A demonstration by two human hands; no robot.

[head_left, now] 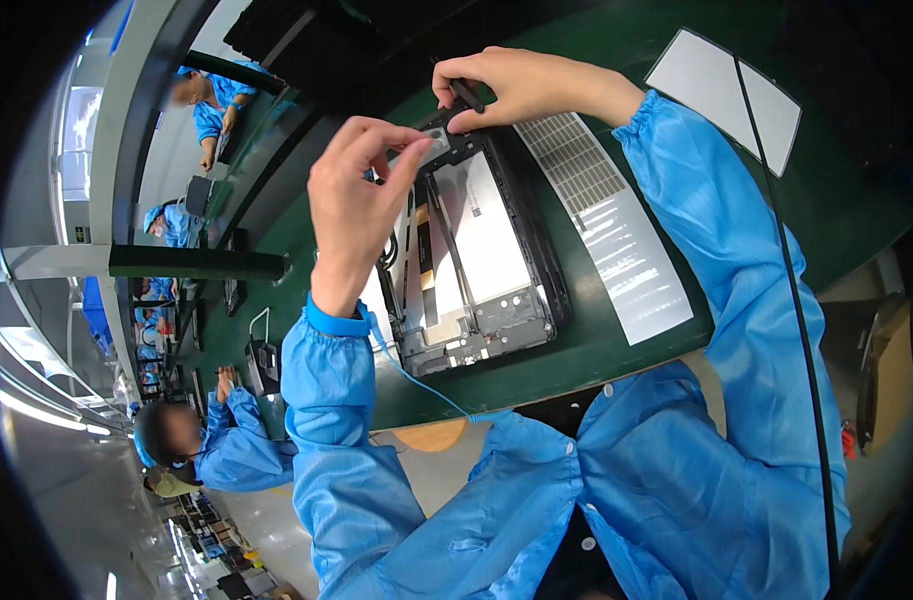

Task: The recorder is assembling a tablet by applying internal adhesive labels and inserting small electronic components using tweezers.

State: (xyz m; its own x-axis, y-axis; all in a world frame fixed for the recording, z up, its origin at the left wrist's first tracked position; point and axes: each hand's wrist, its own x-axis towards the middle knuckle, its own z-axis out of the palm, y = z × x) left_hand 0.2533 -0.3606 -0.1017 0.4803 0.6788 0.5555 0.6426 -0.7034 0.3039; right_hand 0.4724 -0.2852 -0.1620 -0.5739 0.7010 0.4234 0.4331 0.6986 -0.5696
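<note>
An opened tablet-like device lies on the green bench, with silver panels, dark strips and a dark frame showing. Over its far left corner, my left hand has thumb and index finger brought together in a pinch; what sits between the tips is too small to make out. A blue wrist strap with a coiled cord circles that wrist. At the device's far edge, my right hand curls its fingers around a short dark stick-like piece, the thumb resting by the frame.
Right of the device lies a sheet of silver-grey labels, partly peeled. A white board rests at the far right, and a black cable hangs across. Co-workers in blue sit along the bench at left, near a black stand.
</note>
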